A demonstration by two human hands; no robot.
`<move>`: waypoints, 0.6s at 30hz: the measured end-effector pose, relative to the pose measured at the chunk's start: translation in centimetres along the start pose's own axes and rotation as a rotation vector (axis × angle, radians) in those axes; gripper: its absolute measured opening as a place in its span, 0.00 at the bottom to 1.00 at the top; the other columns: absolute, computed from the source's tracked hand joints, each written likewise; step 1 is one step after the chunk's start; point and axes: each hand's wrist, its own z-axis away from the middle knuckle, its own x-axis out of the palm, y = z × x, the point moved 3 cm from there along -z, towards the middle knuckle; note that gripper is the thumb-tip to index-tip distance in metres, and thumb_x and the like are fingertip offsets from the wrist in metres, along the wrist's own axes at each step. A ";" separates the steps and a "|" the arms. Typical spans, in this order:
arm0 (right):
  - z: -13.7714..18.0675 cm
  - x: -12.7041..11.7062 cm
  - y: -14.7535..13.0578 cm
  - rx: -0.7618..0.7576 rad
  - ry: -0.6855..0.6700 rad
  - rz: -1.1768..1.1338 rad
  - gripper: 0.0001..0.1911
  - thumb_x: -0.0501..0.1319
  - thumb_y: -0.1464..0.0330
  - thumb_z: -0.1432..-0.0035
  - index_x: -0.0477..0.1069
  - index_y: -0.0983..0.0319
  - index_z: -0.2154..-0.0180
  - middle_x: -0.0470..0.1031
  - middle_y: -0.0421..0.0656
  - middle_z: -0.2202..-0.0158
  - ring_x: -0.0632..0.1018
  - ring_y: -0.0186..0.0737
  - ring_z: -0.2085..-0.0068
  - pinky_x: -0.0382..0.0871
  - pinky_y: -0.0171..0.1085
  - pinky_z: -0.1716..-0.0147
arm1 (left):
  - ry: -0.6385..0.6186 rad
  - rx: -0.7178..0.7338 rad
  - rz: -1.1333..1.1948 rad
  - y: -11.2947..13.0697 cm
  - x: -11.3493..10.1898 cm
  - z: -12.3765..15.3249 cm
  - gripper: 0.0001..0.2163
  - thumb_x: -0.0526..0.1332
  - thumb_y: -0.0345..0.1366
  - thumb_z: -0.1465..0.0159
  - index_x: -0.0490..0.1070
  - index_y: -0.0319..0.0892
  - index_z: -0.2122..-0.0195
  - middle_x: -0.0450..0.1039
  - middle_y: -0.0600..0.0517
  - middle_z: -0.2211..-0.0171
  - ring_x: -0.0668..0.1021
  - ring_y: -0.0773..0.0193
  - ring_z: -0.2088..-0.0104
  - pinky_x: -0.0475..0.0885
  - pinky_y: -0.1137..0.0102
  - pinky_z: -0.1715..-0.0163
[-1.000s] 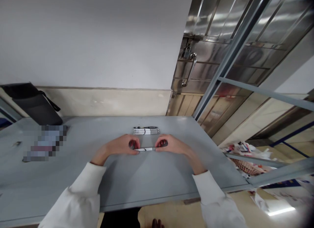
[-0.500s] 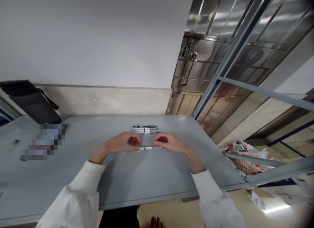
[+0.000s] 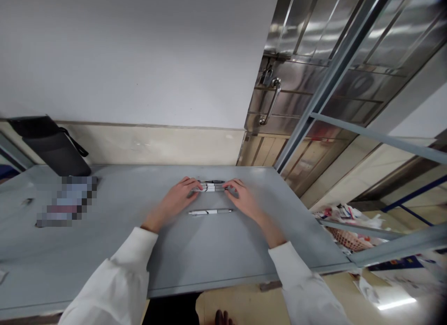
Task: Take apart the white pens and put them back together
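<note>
Several white-and-silver pens point(image 3: 209, 188) lie side by side on the grey table, with a dark pen point(image 3: 213, 181) just behind them. At the left end of this row, my left hand point(image 3: 180, 194) has its fingers and thumb closed around the pen tips. My right hand point(image 3: 240, 197) pinches the opposite end with curled fingers. How many of the pens each hand grips is hidden by the fingers. Closer to me, a single white pen point(image 3: 209, 212) lies sideways on the table, apart from both hands.
A black pouch point(image 3: 57, 145) with a strap leans against the wall at the left, beside a blurred flat object point(image 3: 68, 201). The table's surface point(image 3: 209, 255) runs to a front edge near me. At the right stand a metal shelf frame point(image 3: 380, 134) and a basket point(image 3: 351, 239).
Both hands have moved away from me, from the near single pen to the row of pens behind it. The single pen now lies released on the table.
</note>
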 end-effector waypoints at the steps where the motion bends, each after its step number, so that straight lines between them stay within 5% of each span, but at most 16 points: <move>1: 0.0 0.1 0.1 -0.002 -0.006 0.010 0.07 0.60 0.69 0.32 0.74 0.57 0.54 0.75 0.45 0.53 0.74 0.45 0.50 0.68 0.45 0.48 | -0.005 0.005 -0.019 -0.1 0.1 0.0 0.09 0.57 0.31 0.31 0.74 0.47 0.54 0.77 0.48 0.53 0.73 0.52 0.48 0.68 0.58 0.46; 18: -0.1 0.4 0.1 -0.080 -0.014 0.126 0.07 0.62 0.75 0.33 0.74 0.58 0.56 0.76 0.44 0.55 0.75 0.45 0.50 0.69 0.44 0.47 | -0.010 0.065 -0.121 -0.1 0.7 0.0 0.08 0.57 0.29 0.29 0.72 0.47 0.53 0.76 0.50 0.52 0.74 0.54 0.48 0.70 0.58 0.44</move>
